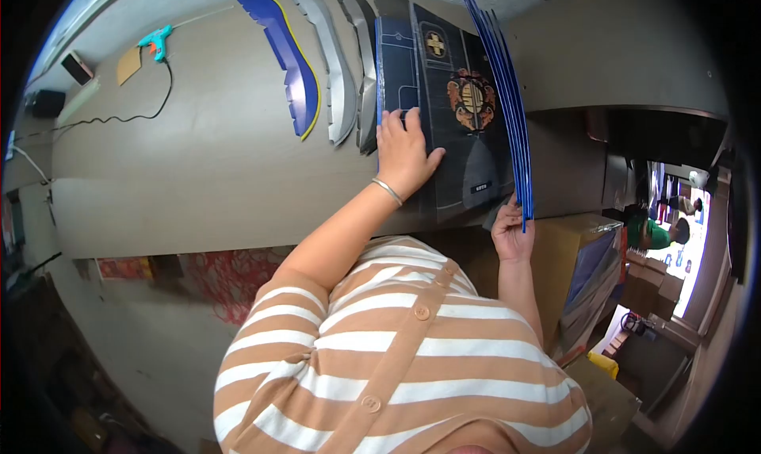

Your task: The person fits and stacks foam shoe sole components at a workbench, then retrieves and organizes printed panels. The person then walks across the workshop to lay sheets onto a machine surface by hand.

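Note:
My left hand [404, 154] lies with its fingers spread on a dark printed sheet [444, 164], near its left part. The sheet bears a gold cross emblem and an orange and gold round crest. At the sheet's right side my right hand [514, 230] is closed on the near end of a stack of thin blue-edged boards [507, 97], which stand tilted on edge. Left of the sheet lie a dark grey curved strip [366, 81], a silver-grey curved strip [337, 81] and a blue curved strip [287, 65] with a yellow edge and notches.
A teal glue gun [157, 43] with a black cord sits at the far left of the grey table [214, 137], beside a small brown card [128, 65]. Right of my body stands a cardboard box [559, 256]. Another person in green [654, 233] is in the background at right.

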`<state>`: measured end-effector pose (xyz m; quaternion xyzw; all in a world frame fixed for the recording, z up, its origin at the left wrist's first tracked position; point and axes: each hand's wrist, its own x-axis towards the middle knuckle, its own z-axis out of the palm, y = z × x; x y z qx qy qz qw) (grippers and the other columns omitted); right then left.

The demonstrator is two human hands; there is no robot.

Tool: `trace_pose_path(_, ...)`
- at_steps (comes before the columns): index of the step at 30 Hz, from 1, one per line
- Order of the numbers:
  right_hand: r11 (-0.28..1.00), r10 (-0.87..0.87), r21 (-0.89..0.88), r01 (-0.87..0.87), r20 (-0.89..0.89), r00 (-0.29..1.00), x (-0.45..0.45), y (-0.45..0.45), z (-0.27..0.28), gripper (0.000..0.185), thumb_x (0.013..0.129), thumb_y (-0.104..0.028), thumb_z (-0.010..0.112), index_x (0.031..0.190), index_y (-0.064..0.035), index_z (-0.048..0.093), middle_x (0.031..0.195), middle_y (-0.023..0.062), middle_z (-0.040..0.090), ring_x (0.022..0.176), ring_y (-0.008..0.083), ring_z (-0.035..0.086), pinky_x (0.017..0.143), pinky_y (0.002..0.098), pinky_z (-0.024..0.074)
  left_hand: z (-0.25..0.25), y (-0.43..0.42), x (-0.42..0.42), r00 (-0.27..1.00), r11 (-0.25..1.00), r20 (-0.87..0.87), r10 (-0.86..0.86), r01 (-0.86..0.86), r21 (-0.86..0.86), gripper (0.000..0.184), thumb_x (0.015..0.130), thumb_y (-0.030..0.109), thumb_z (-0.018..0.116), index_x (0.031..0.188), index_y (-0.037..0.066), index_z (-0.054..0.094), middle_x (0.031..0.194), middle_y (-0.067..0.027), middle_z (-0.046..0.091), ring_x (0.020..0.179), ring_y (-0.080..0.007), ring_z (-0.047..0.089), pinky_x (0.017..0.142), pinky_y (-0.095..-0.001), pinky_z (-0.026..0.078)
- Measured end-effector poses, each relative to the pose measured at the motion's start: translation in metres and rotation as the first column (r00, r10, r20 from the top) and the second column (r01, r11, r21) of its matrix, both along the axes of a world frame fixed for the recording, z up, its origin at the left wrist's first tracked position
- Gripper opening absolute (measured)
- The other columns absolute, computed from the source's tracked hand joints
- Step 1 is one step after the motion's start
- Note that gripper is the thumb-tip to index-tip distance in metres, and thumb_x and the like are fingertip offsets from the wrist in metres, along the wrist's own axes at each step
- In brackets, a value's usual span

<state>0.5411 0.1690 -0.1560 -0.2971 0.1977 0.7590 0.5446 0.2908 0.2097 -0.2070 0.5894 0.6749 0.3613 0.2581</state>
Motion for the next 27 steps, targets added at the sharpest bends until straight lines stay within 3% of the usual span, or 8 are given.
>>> trace_pose_path(3,0.997,0.054,0.047,-0.055,0.024,0.998,0.01,-0.003,-0.021,0.022,0.091,-0.023,0.057,0.079,-0.0048,0.059,0.065,-0.0026,0.053,0.06,0.0065,0.047,0.049,0.0193,0.0432,-0.004,0.001,0.006,0.992,0.977,-0.09,0.085,-0.101,-0.19,0.083,0.07,0.028,0.075,0.131,-0.002,0.028,0.134,-0.0406,0.022,0.128,-0.0536,0.023,0.104,-0.0556,0.025)
trace_pose_path(5,0.988,0.105,0.114,-0.109,0.041,0.994,0.015,-0.005,-0.035,0.021,0.091,-0.023,0.056,0.081,-0.0056,0.06,0.068,-0.0024,0.057,0.061,0.0073,0.05,0.051,0.0198,0.0454,-0.018,0.002,0.003,0.996,0.973,0.059,0.068,-0.053,-0.226,0.082,0.071,0.027,0.074,0.131,-0.003,0.027,0.135,-0.0438,0.015,0.129,-0.0547,0.019,0.105,-0.0563,0.022)
trace_pose_path(8,0.977,0.11,0.163,-0.135,0.152,0.982,0.005,-0.007,-0.039,0.019,0.092,-0.022,0.053,0.095,-0.0061,0.063,0.097,0.0039,0.068,0.084,0.0163,0.066,0.067,0.0266,0.0559,-0.026,0.001,0.005,0.995,0.992,0.064,0.071,-0.064,-0.108,0.079,0.072,0.026,0.073,0.13,-0.004,0.028,0.135,-0.0432,0.015,0.128,-0.0555,0.019,0.105,-0.058,0.021)
trace_pose_path(12,0.969,0.138,0.186,-0.162,0.136,0.981,-0.008,-0.007,-0.036,0.02,0.092,-0.022,0.052,0.099,-0.0058,0.062,0.098,0.0043,0.068,0.087,0.017,0.066,0.071,0.0287,0.0564,-0.016,0.001,0.01,0.995,0.992,0.015,0.095,-0.093,-0.091,0.076,0.072,0.022,0.072,0.128,-0.005,0.03,0.134,-0.0394,0.02,0.128,-0.0549,0.019,0.105,-0.0571,0.022)
trace_pose_path(14,0.998,0.02,-0.066,0.007,0.398,0.917,-0.033,-0.004,-0.019,0.023,0.09,-0.023,0.057,0.077,-0.0045,0.06,0.062,-0.0018,0.053,0.055,0.0049,0.042,0.042,0.0135,0.0384,-0.011,0.003,0.009,0.994,0.994,0.061,0.086,-0.082,-0.069,0.075,0.07,0.019,0.073,0.127,-0.006,0.031,0.13,-0.0357,0.024,0.128,-0.0546,0.019,0.106,-0.0556,0.022)
trace_pose_path(17,0.996,0.046,-0.09,-0.01,0.413,0.91,-0.029,-0.003,-0.027,0.021,0.09,-0.022,0.057,0.079,-0.0056,0.061,0.066,-0.0018,0.057,0.053,0.0053,0.041,0.042,0.0128,0.0386,-0.015,0.003,0.006,0.987,0.994,0.122,0.104,-0.102,-0.026,0.074,0.069,0.018,0.074,0.124,-0.006,0.031,0.13,-0.0367,0.024,0.127,-0.0551,0.02,0.106,-0.0549,0.021)
trace_pose_path(21,0.997,0.079,-0.057,-0.058,0.483,0.872,-0.042,-0.006,-0.024,0.02,0.091,-0.023,0.056,0.082,-0.0069,0.063,0.075,-0.0007,0.064,0.056,0.007,0.05,0.046,0.0152,0.0454,-0.013,0.002,0.004,0.991,0.996,0.099,0.087,-0.084,-0.038,0.072,0.069,0.016,0.075,0.122,-0.006,0.032,0.133,-0.0423,0.019,0.127,-0.0539,0.02,0.107,-0.0513,0.022)
trace_pose_path(27,0.99,0.137,-0.04,-0.134,0.481,0.866,-0.027,-0.008,-0.045,0.019,0.091,-0.026,0.054,0.09,-0.0092,0.064,0.09,0.0017,0.069,0.071,0.0133,0.065,0.059,0.0247,0.0554,-0.003,0.0,0.002,0.982,0.993,0.162,0.101,-0.109,0.038,0.077,0.069,0.016,0.075,0.127,-0.005,0.029,0.137,-0.0377,0.019,0.124,-0.0456,0.029,0.106,-0.0461,0.024)
